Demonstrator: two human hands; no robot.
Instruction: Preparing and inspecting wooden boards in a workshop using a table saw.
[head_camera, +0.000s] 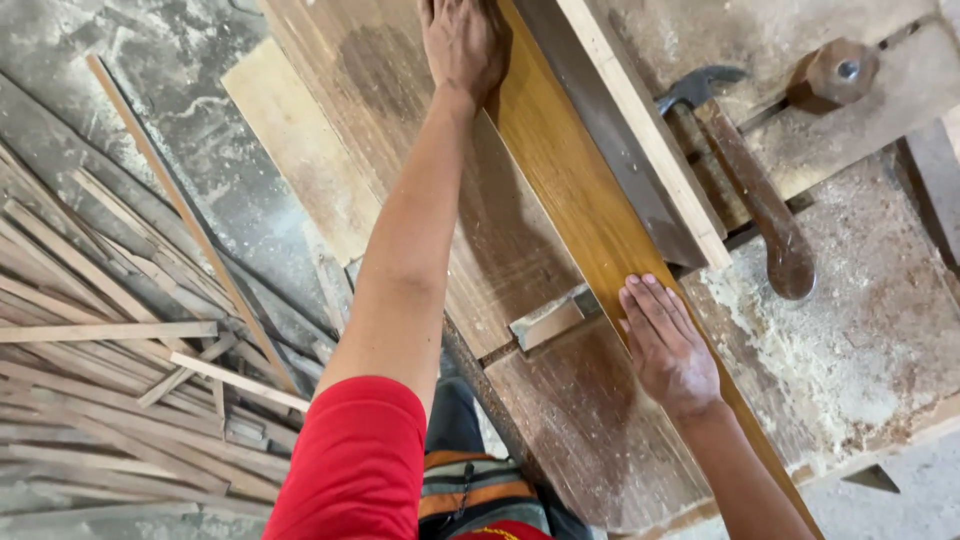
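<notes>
A long yellow-brown wooden plank (560, 170) stands on edge along a metal fence (610, 150) on a worn wooden machine table (520, 250). My left hand (462, 45) reaches far forward and presses flat on the plank's far part. My right hand (665, 345) lies flat with fingers together against the plank's near part. Neither hand grips anything. A metal slot piece (550, 320) sits in the table between my arms.
A claw hammer (745, 180) with a brown handle lies on the sawdust-covered bench (850, 330) to the right, near a round knob (832, 72). Several thin wood offcuts (120, 370) are piled on the floor at left.
</notes>
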